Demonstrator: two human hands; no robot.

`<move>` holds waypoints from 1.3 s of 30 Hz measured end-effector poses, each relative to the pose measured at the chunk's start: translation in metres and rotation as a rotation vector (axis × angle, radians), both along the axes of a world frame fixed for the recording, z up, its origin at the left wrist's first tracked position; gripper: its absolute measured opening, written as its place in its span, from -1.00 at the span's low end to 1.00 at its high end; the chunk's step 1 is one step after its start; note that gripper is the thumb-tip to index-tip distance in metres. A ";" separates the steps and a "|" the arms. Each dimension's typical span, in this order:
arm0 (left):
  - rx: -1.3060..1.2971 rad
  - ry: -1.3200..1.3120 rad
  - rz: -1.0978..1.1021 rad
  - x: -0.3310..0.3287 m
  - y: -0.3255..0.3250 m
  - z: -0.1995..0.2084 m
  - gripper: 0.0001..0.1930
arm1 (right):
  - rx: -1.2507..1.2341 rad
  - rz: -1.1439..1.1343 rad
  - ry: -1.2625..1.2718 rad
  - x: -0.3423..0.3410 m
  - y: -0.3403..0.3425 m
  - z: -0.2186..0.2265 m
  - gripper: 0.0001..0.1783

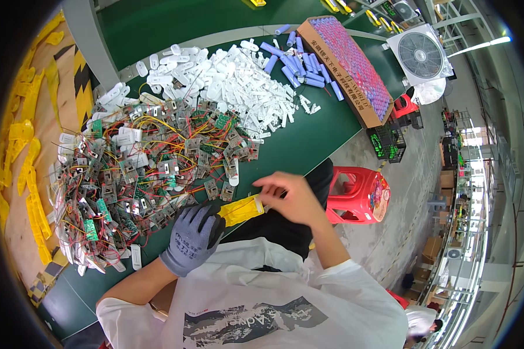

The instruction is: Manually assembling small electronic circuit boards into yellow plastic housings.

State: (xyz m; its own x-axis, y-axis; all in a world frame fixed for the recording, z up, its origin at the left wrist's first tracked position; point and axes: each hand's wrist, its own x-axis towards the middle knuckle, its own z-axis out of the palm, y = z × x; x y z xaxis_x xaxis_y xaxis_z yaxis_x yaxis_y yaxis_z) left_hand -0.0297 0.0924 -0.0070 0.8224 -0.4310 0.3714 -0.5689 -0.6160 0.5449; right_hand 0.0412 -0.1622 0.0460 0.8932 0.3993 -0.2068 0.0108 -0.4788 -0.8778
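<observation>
My left hand (193,238), in a grey glove with dark fingertips, grips a yellow plastic housing (241,210) near the table's front edge. A pale strip shows at the housing's right end. Over that end my bare right hand (294,199) is bent, its fingers curled toward the thumb and slightly blurred. What lies between those fingertips is too small to make out. Just beyond my left hand spreads a heap of wired circuit boards with metal parts (151,168), tangled with red and yellow wires.
White plastic pieces (233,81) are piled behind the boards. Purple cylindrical batteries (300,63) lie loose beside a cardboard box (355,96) packed with more. Yellow housings (32,192) line the left side. A red stool (355,195) and a fan (419,55) stand to the right.
</observation>
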 end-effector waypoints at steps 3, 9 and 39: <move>-0.028 -0.007 0.047 0.005 -0.006 0.010 -0.66 | -0.029 -0.265 -0.380 0.064 -0.027 0.005 -0.83; -0.007 -0.005 0.053 0.006 -0.008 0.008 -0.67 | -0.608 -0.167 -0.670 0.229 -0.038 0.011 -0.77; -0.036 -0.025 0.053 0.005 -0.005 0.008 -0.65 | 0.597 -0.184 -0.462 0.029 -0.025 0.015 -0.45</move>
